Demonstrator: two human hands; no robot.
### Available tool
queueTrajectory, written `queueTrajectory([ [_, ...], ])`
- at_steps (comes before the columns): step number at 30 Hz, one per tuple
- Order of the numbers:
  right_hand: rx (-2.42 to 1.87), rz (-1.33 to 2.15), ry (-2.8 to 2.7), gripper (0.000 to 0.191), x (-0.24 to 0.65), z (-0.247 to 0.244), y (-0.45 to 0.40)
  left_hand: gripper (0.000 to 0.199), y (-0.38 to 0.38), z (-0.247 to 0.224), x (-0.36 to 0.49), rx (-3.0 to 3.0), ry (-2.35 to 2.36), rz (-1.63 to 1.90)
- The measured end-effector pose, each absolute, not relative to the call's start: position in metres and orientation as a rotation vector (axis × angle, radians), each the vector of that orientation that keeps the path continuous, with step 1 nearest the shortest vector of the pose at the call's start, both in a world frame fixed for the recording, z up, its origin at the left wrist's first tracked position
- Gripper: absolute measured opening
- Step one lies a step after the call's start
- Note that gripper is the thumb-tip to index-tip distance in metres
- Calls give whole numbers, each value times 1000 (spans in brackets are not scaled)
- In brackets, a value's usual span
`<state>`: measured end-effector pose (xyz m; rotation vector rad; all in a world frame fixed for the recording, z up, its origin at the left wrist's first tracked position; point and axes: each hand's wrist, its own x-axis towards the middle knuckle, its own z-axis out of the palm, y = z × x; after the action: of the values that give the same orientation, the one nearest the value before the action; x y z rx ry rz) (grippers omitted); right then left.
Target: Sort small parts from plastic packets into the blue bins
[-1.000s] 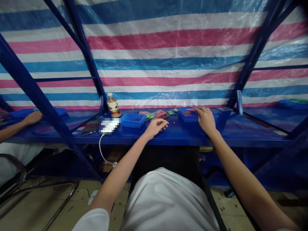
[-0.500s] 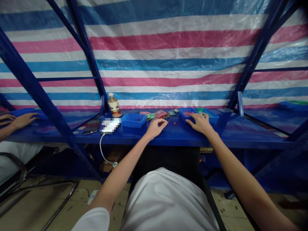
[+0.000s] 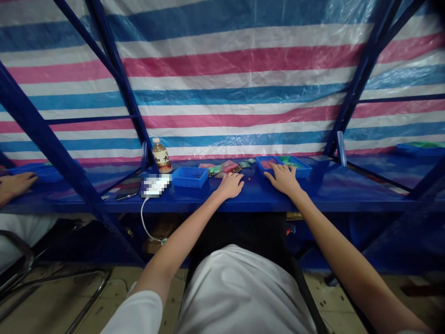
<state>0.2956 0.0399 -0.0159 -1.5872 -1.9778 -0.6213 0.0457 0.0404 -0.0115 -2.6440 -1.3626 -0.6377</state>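
My left hand [image 3: 231,186] lies palm down on the blue tabletop with its fingers loosely spread. It is just in front of a pile of small brass-coloured pieces [image 3: 238,170], and its fingertips reach towards them. My right hand [image 3: 284,180] rests over the front edge of a divided blue tray [image 3: 305,173], fingers apart. Pink packets [image 3: 267,163] fill the tray's left section and green packets [image 3: 291,161] its right. One small brass-coloured piece [image 3: 249,179] sits alone between my hands. What lies beneath my palms is hidden.
An empty-looking blue bin [image 3: 190,178] stands left of my left hand. Loose pink and green packets [image 3: 216,170] lie behind it. Further left are a drink bottle [image 3: 162,157], a phone [image 3: 128,189] and a white cable [image 3: 143,218]. Another person's hand [image 3: 17,184] is at far left.
My left hand has gone from a thumb-and-finger pinch to loosely spread fingers, turned palm down. My right hand stays at the tray. The view has shifted slightly.
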Motion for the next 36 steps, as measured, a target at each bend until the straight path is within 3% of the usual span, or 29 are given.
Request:
queueTrajectory([
  [12,-1175,-400,-1962,36,258,3,11,4,33,-6,39,-2714,-1277,-945],
  [19,-985,-6,-2160,26,219,-2,-2,20,21,-4,35,-2800,-1190,-1281],
  [28,-963,597,-2075,40,219,-4,0,17,0,3,34,-2880,-992,-1486],
  [33,-924,743,-1973,38,222,-7,4,21,3,2,31,-2950,-1006,-1564],
  [36,-941,753,-1936,38,224,-8,4,13,3,2,29,-2918,-1037,-1543],
])
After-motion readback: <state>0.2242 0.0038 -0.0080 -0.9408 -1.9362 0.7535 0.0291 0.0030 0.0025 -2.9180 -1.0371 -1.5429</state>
